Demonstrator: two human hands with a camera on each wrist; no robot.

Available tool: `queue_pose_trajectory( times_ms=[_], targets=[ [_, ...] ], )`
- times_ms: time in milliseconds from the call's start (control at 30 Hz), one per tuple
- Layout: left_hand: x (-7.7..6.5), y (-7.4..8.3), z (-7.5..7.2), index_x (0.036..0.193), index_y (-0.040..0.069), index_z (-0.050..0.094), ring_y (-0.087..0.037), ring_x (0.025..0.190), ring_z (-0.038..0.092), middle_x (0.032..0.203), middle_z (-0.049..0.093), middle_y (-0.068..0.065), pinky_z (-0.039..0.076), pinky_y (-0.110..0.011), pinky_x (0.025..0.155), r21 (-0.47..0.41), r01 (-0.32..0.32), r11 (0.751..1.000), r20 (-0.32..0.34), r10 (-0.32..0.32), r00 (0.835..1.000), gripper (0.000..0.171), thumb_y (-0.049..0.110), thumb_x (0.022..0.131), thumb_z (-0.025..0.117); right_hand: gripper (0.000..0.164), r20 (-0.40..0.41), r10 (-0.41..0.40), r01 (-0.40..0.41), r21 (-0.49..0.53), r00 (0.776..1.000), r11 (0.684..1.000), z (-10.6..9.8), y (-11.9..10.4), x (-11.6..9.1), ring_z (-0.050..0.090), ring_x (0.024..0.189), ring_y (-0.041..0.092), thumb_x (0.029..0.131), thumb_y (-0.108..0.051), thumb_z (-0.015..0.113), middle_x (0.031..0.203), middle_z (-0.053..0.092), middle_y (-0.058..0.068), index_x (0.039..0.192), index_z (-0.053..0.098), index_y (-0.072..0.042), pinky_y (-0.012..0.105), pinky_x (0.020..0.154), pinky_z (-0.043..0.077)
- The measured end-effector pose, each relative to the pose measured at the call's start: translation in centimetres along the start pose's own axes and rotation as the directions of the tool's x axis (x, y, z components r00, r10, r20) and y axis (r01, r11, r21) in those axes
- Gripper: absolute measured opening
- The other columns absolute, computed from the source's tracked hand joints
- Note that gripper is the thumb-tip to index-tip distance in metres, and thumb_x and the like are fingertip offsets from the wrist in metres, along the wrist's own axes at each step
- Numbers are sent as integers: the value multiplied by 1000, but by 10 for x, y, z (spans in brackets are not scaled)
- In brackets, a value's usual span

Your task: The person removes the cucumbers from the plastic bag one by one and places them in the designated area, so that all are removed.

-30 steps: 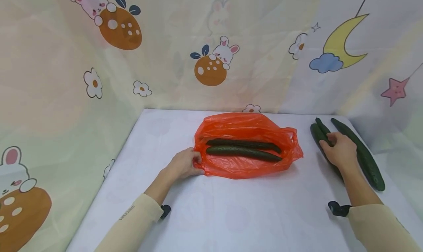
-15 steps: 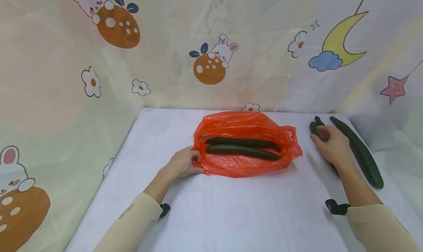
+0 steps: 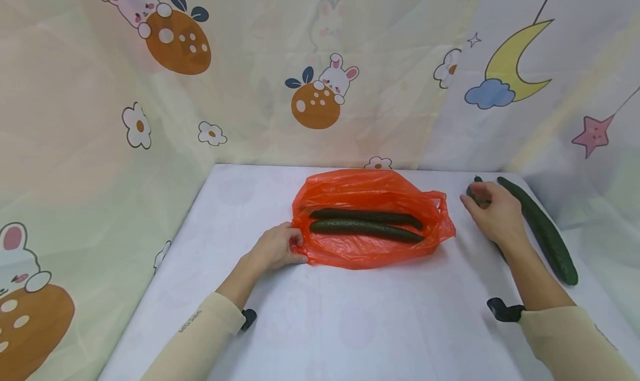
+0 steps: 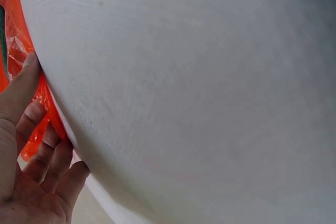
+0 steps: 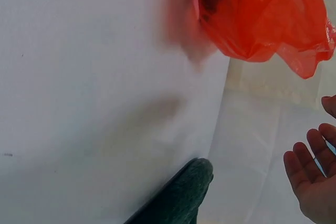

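Note:
My left hand (image 3: 277, 247) pinches the left edge of a red plastic bag (image 3: 340, 189), and the left wrist view shows the thumb and fingers (image 4: 58, 166) at its crumpled rim. Two dark green cucumbers (image 3: 370, 230) lie side by side in the bag's mouth. To the right, my right hand (image 3: 495, 214) is over more cucumbers and partly hides them; a cucumber end (image 3: 478, 195) shows between thumb and fingers. In the right wrist view that hand (image 5: 317, 174) has thumb and fingers apart, and a cucumber tip (image 5: 189, 187) lies to its left.
A longer cucumber (image 3: 545, 231) lies along the table's right side. White cloth covers the table (image 3: 340, 325). Behind and beside it hangs a patterned curtain (image 3: 250, 64) with rabbits, flowers and a moon.
My right hand has shifted left and slightly away from me over the cucumbers, leaving more of the rightmost cucumber in sight. The left hand and the bag stay in place.

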State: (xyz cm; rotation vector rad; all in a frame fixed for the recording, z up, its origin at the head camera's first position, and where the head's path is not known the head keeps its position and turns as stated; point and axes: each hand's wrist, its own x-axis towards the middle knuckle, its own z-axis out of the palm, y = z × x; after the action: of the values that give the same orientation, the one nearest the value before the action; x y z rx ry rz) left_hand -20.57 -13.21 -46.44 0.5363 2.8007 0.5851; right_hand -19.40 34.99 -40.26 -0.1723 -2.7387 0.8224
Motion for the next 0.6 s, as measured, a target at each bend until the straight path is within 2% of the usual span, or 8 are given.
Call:
queue_pose_trajectory(
  times_ms=[267, 600],
  targets=[
    [0, 0, 2, 94, 25, 64, -16, 88, 52, 96, 54, 3, 49, -30, 75, 4, 15, 1000, 2, -15, 1000, 34, 41, 78, 90, 54, 3, -41, 41, 10, 999, 999, -1, -20, -4, 57, 118, 47, 101, -37, 63, 136, 56, 26, 142, 54, -3, 62, 92, 53],
    [0, 0, 1, 94, 26, 64, -16, 87, 53, 96, 54, 3, 49, -30, 74, 3, 23, 1000, 3, -23, 1000, 33, 41, 78, 90, 52, 37, -131, 130, 31, 991, 991, -1, -49, -11, 55, 121, 46, 99, -29, 68, 139, 55, 26, 142, 54, -3, 63, 97, 50]
  ],
)
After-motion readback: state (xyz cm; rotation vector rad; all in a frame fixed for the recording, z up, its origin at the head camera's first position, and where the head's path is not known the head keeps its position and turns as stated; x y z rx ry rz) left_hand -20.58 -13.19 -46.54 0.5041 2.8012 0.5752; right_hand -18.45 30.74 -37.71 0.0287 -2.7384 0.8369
